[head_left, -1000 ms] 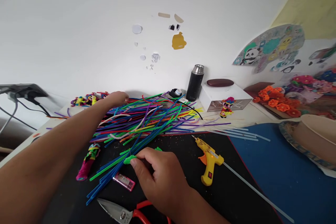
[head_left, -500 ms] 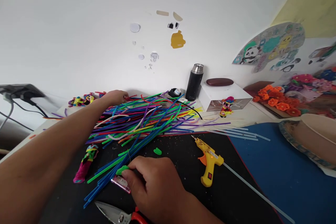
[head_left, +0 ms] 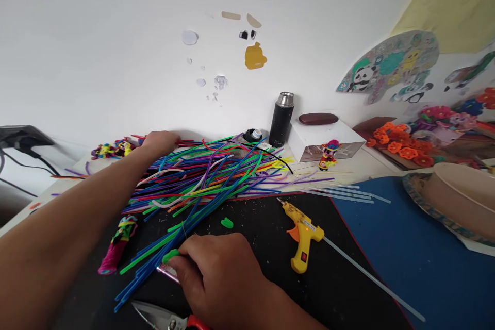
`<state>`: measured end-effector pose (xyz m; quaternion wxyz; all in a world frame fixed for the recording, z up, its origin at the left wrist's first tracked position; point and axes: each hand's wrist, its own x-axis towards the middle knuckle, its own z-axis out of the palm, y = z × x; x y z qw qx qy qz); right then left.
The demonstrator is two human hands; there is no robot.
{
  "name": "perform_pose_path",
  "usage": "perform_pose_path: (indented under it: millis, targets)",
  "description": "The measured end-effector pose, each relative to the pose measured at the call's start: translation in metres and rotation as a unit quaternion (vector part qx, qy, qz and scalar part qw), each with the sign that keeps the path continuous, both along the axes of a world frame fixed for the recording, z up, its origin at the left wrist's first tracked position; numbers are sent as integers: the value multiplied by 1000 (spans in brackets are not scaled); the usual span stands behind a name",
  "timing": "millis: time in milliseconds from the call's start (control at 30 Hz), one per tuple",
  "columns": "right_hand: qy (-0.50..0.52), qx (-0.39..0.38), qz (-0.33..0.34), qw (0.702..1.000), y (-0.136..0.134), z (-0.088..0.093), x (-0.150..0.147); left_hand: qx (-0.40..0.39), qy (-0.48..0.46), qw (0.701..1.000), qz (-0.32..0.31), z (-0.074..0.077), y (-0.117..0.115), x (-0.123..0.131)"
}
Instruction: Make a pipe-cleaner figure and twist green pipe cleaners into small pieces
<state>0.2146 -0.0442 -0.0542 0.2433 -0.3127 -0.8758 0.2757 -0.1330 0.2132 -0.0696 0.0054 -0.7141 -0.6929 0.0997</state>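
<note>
My right hand (head_left: 226,273) pinches a small bent green pipe cleaner piece (head_left: 170,256) between thumb and forefinger, above a small pinkish labelled pack (head_left: 167,271). My left hand (head_left: 163,140) reaches to the back left edge of a large heap of coloured pipe cleaners (head_left: 201,170); its fingers are hidden. A second green folded piece (head_left: 227,223) lies on the black mat beyond my right hand. Scissors (head_left: 158,314) with red handles lie partly under that hand. Left of the blue and green stems rests a pipe cleaner figure (head_left: 118,245) with a magenta body.
A yellow glue gun (head_left: 302,234) with a long glue stick lies to the right. Behind stand a black thermos (head_left: 281,121), a white box (head_left: 328,136) and a small figure (head_left: 328,155). A straw-coloured hat (head_left: 460,196) sits on the blue mat (head_left: 382,227).
The view has turned slightly, so everything sits a little further left. My left hand stays by the heap's back edge, and my right hand keeps its pinch on the green piece.
</note>
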Motion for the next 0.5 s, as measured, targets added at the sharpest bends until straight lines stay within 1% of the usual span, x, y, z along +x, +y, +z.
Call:
perform_pose_path:
  millis: [133, 300, 500]
  targets:
    - [-22, -5, 7, 1000, -2, 5, 0, 53, 48, 997, 23, 20, -1, 4]
    - [-47, 3, 16, 999, -3, 8, 0, 69, 86, 992, 57, 46, -10, 11]
    - [-76, 18, 23, 997, -1, 12, 1, 48, 102, 993, 32, 66, -28, 18]
